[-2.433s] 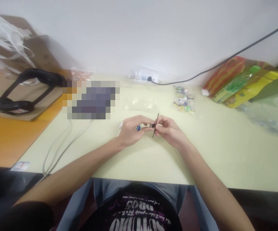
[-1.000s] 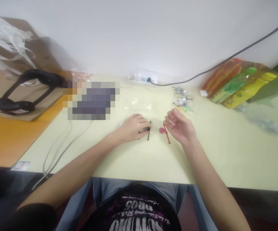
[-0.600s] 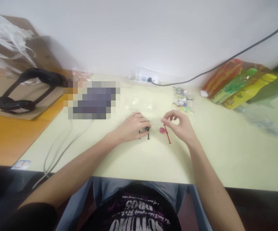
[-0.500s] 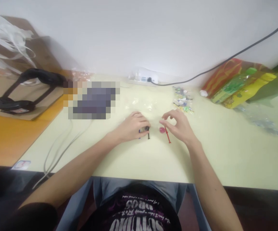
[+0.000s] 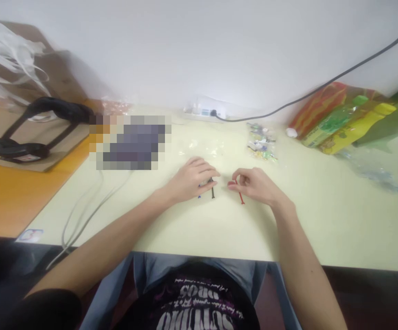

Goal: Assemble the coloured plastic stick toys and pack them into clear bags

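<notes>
My left hand (image 5: 196, 179) rests low over the table, its fingers curled and its thumb below them. Between thumb and forefinger shows a small dark piece with a thin black stick (image 5: 213, 190) pointing down from it. A small blue piece (image 5: 199, 194) peeks out under the thumb. To the right, my right hand (image 5: 252, 184) is closed in a pinch on a small pink round piece, now mostly hidden by the fingertips. A thin red stick (image 5: 241, 197) runs down from beneath that hand. The hands are apart, with table between them.
A clear bag of small coloured parts (image 5: 262, 143) lies behind my right hand. Clear plastic (image 5: 202, 147) is behind my left. A power strip (image 5: 207, 110), cables, a blurred-out dark rectangle (image 5: 133, 144), a black padded frame (image 5: 41, 130), and bright snack packaging (image 5: 343, 130) surround them.
My right hand has come down, its thumb and forefinger closing over the pink round piece. My left fingers have shifted slightly, covering more of the dark piece. The red stick stays put.
</notes>
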Demonstrator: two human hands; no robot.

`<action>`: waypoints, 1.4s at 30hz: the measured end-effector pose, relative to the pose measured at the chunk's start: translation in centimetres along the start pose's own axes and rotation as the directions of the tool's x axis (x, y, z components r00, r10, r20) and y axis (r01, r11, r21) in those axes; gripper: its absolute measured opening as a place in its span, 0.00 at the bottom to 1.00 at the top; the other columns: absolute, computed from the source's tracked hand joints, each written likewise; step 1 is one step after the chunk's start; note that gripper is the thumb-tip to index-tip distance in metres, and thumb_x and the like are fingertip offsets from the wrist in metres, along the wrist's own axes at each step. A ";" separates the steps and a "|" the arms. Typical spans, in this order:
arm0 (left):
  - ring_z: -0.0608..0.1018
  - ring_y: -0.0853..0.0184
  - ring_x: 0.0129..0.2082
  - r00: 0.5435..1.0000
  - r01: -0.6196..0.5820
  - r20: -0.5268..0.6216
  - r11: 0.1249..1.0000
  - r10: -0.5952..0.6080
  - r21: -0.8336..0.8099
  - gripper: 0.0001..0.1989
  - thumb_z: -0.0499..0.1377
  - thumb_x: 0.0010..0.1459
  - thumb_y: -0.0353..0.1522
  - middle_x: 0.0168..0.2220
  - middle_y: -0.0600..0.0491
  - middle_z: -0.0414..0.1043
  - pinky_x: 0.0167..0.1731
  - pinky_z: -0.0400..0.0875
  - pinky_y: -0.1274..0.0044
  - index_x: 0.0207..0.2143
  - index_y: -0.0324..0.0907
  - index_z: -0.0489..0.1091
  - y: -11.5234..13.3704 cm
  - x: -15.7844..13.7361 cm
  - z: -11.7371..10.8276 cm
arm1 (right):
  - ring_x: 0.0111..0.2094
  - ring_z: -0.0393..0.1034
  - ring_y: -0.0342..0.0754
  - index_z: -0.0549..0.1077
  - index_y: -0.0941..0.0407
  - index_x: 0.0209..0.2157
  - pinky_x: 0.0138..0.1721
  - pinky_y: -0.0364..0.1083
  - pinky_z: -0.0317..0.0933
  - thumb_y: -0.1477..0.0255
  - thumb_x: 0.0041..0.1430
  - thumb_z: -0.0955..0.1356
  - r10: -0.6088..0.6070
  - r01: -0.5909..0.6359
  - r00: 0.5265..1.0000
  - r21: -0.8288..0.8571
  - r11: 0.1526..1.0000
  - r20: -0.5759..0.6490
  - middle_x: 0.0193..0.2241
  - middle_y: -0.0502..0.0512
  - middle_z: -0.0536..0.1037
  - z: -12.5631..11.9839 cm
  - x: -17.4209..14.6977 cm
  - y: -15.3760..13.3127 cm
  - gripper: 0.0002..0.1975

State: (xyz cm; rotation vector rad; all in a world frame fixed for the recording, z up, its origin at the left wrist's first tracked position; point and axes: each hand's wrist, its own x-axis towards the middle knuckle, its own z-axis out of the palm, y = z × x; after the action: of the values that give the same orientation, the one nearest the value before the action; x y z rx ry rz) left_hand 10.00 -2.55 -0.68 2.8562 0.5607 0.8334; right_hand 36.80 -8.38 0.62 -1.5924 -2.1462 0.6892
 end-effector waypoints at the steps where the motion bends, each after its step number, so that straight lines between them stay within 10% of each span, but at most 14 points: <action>1: 0.78 0.61 0.49 1.000 -0.005 -0.006 1.000 0.005 0.003 0.11 0.58 0.71 0.37 0.47 0.49 0.80 0.58 0.67 0.63 0.51 0.44 0.76 0.1 0.0 0.0 | 0.25 0.67 0.45 0.77 0.54 0.35 0.32 0.45 0.56 0.62 0.64 0.72 -0.008 0.008 1.000 -0.010 1.000 0.011 0.23 0.47 0.76 0.2 0.1 -0.1 0.09; 7: 0.79 0.61 0.49 0.999 -0.024 -0.023 0.999 0.025 0.042 0.16 0.60 0.70 0.41 0.48 0.49 0.80 0.62 0.65 0.60 0.55 0.45 0.74 0.6 0.0 0.5 | 0.29 0.69 0.46 0.77 0.53 0.33 0.36 0.46 0.59 0.70 0.64 0.69 -0.089 0.088 0.994 -0.026 0.996 -0.067 0.28 0.50 0.80 1.2 0.6 -1.3 0.05; 18: 0.80 0.62 0.44 0.982 -0.030 -0.186 0.998 0.041 0.061 0.12 0.62 0.68 0.35 0.43 0.51 0.81 0.58 0.68 0.62 0.52 0.45 0.74 1.1 0.2 0.4 | 0.26 0.67 0.44 0.62 0.51 0.35 0.32 0.44 0.59 0.67 0.62 0.72 -0.054 0.209 0.938 0.435 0.876 -0.343 0.27 0.47 0.79 4.1 0.9 -3.8 0.13; 27: 0.79 0.63 0.41 0.960 -0.077 -0.266 0.996 0.088 0.054 0.05 0.63 0.68 0.33 0.40 0.50 0.80 0.49 0.73 0.66 0.44 0.44 0.76 0.8 0.2 -0.1 | 0.26 0.63 0.45 0.67 0.53 0.28 0.31 0.45 0.56 0.53 0.67 0.68 0.027 0.085 0.942 0.315 0.945 -0.334 0.23 0.48 0.71 1.8 0.5 -3.3 0.20; 33: 0.79 0.64 0.42 0.935 -0.089 -0.344 0.996 0.080 -0.010 0.07 0.64 0.67 0.30 0.42 0.49 0.81 0.44 0.76 0.69 0.48 0.44 0.75 0.5 0.1 0.0 | 0.23 0.58 0.44 0.64 0.54 0.20 0.27 0.46 0.49 0.45 0.54 0.74 0.285 -0.292 0.955 -0.083 0.953 -0.078 0.18 0.48 0.68 -0.1 -0.1 0.1 0.29; 42: 0.81 0.66 0.48 0.926 -0.118 -0.370 0.988 0.075 -0.095 0.13 0.60 0.69 0.26 0.48 0.48 0.79 0.47 0.81 0.72 0.54 0.44 0.74 0.7 0.0 0.5 | 0.26 0.66 0.46 0.74 0.54 0.25 0.28 0.46 0.56 0.56 0.58 0.72 0.237 -0.239 0.960 -0.009 0.971 0.151 0.25 0.51 0.76 0.2 0.0 0.6 0.17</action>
State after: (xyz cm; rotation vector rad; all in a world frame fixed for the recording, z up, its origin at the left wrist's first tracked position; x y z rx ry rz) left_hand 10.55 -3.17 -0.96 2.6514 0.3914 1.3844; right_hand 37.18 -8.29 0.08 -1.8683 -2.0684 0.9199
